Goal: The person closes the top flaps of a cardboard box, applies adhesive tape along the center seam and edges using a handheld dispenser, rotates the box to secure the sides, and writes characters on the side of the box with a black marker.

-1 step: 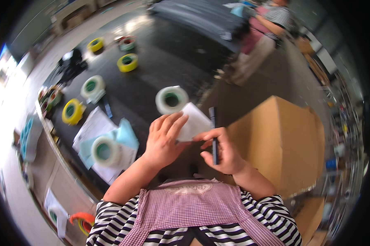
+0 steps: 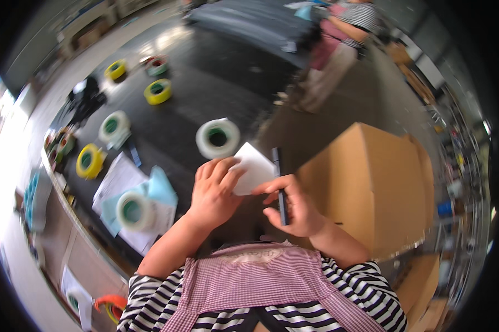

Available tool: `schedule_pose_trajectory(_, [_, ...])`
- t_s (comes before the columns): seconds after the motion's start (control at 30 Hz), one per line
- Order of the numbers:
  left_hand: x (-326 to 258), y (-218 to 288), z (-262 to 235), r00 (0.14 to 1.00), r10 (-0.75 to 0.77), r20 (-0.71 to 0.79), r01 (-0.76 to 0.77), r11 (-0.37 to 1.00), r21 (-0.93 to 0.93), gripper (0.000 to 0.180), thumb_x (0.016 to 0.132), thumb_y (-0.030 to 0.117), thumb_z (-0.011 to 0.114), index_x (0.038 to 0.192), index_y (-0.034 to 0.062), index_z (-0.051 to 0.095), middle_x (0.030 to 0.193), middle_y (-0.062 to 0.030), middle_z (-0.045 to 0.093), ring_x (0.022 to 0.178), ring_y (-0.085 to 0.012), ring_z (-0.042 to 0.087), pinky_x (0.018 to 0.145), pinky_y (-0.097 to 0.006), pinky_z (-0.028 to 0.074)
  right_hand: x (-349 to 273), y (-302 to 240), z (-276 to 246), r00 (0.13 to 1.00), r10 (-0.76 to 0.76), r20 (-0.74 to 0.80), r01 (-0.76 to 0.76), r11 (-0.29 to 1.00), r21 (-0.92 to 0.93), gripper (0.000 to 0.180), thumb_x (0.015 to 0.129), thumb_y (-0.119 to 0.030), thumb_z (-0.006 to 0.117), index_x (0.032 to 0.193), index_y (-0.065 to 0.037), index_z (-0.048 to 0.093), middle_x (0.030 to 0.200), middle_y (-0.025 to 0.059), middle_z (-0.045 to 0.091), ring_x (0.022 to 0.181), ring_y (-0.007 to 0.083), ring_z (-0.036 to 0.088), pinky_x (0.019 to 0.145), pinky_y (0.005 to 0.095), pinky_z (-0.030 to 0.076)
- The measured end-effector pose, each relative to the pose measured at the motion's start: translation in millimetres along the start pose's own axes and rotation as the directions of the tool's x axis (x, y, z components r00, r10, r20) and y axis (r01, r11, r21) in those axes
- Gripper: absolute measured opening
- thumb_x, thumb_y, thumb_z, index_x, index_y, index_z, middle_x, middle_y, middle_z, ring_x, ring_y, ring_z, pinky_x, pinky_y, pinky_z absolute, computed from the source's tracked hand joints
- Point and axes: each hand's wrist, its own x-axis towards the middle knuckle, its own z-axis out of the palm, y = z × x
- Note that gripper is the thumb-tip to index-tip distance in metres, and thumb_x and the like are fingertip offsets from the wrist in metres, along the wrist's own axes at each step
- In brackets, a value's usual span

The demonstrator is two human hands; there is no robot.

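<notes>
My left hand (image 2: 211,191) is closed on the left edge of a small white sheet of paper (image 2: 254,171), its fingers over the paper and its thumb mostly hidden. In my right hand (image 2: 298,210) is a black marker pen (image 2: 282,193), held nearly upright between thumb and fingers. The right fingertips reach the lower right edge of the sheet. Just beyond the paper, a large roll of clear tape (image 2: 218,138) rests on the black tabletop (image 2: 205,72).
At the left, another clear tape roll (image 2: 134,211) sits on papers and light blue sheets (image 2: 163,185). Yellow tape rolls (image 2: 90,161) are farther along. A big cardboard box (image 2: 371,193) stands at my right. Another person (image 2: 338,44) works at the far right.
The whole view has shifted slightly, so the table, box and tape rolls appear farther left. Both hands keep nearly the same grip on the paper and the marker pen.
</notes>
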Motion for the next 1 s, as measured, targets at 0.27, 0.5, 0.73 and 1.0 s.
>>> schedule_pose_trajectory(0.27, [7.2, 115.3, 68.0, 0.934, -0.173, 0.313, 0.299, 0.86, -0.413, 0.012, 0.081, 0.006, 0.073, 0.086, 0.0028, 0.063, 0.076, -0.0132, 0.06, 0.068, -0.0317, 0.061, 0.062, -0.037, 0.048, -113.6, -21.0, -73.3, 0.984, -0.134, -0.116, 0.124, 0.988, -0.094, 0.039, 0.081, 0.008, 0.069, 0.113, -0.006, 0.052, 0.144, 0.0215, 0.054, 0.135, 0.0383, 0.051, 0.106, 0.041, 0.046])
schedule_pose_trajectory(0.5, [3.8, 265.1, 138.8, 0.846, -0.166, 0.507, 0.533, 0.292, -0.794, 0.011, 0.093, 0.006, 0.069, 0.099, 0.0018, 0.061, 0.089, -0.001, 0.066, 0.081, -0.0083, 0.061, 0.073, -0.026, 0.049, -248.8, -26.8, -182.7, 0.845, -0.279, -0.456, 0.168, 0.948, -0.27, 0.04, 0.087, -0.003, 0.074, 0.114, -0.006, 0.045, 0.144, 0.0284, 0.051, 0.143, 0.0368, 0.042, 0.113, 0.0443, 0.038])
schedule_pose_trajectory(0.73, [16.8, 411.4, 221.8, 0.772, 0.089, 0.629, 0.633, -0.184, -0.752, 0.021, 0.094, 0.004, 0.067, 0.113, 0.0006, 0.06, 0.106, -0.0047, 0.068, 0.098, -0.015, 0.064, 0.088, -0.033, 0.051, -390.1, -1.9, -273.0, 0.885, 0.242, -0.397, 0.049, 0.801, 0.597, 0.052, 0.097, -0.037, 0.067, 0.127, -0.006, 0.039, 0.137, 0.0226, 0.057, 0.13, 0.0289, 0.054, 0.109, 0.0454, 0.042])
schedule_pose_trajectory(1.0, [41.7, 491.2, 279.7, 0.628, 0.278, 0.726, 0.776, -0.292, -0.559, 0.042, 0.097, 0.002, 0.061, 0.137, -0.0024, 0.051, 0.133, -0.0136, 0.061, 0.123, -0.0255, 0.059, 0.108, -0.042, 0.046, -463.0, -26.7, -329.5, 0.749, 0.351, -0.562, 0.112, 0.769, 0.63, 0.031, 0.093, -0.003, 0.068, 0.116, -0.01, 0.048, 0.084, -0.0058, 0.046, 0.077, 0.0036, 0.045, 0.074, 0.0214, 0.039])
